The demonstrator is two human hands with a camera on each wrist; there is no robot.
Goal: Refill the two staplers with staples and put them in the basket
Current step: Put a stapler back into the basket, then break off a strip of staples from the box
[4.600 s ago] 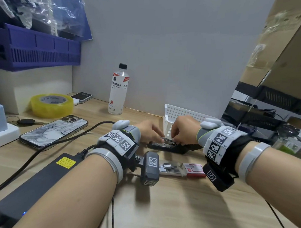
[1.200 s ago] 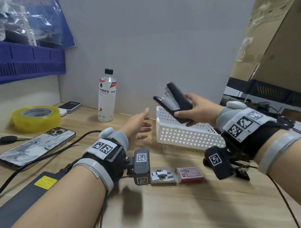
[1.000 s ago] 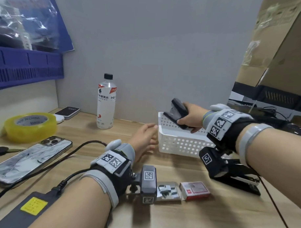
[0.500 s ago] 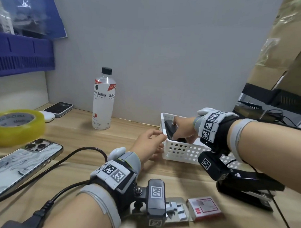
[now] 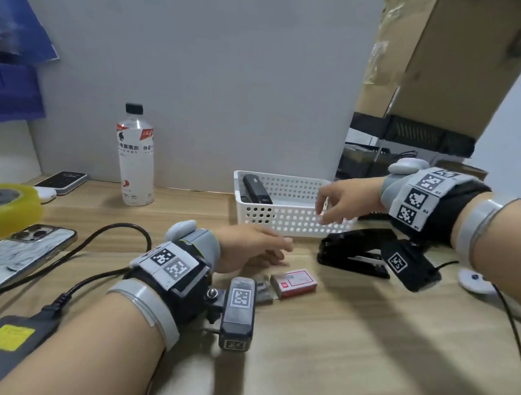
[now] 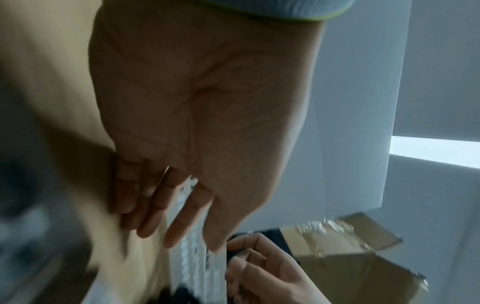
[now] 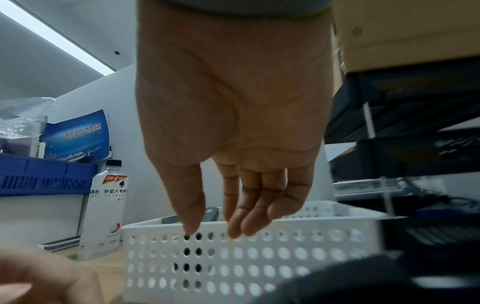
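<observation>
A small black stapler (image 5: 256, 190) lies inside the white perforated basket (image 5: 294, 220) at its left end. A larger black stapler (image 5: 354, 253) rests on the desk just in front of the basket's right corner. My right hand (image 5: 339, 201) hovers empty over the basket's front right rim, fingers relaxed and pointing down (image 7: 233, 207). My left hand (image 5: 251, 250) is flat and empty above the desk in front of the basket, fingers straight (image 6: 166, 207). A red staple box (image 5: 293, 282) and its tray of staples (image 5: 263, 290) lie near my left wrist.
A water bottle (image 5: 135, 160) stands left of the basket by the wall. A phone (image 5: 24, 254), yellow tape roll (image 5: 10, 209), black power brick (image 5: 12, 345) with cable and a second phone (image 5: 62, 182) fill the left side. A cardboard box (image 5: 453, 62) overhangs black trays on the right.
My right hand let go of the small stapler inside the basket and drew back to the right, now empty. My left hand slid away from the basket's left corner toward the desk.
</observation>
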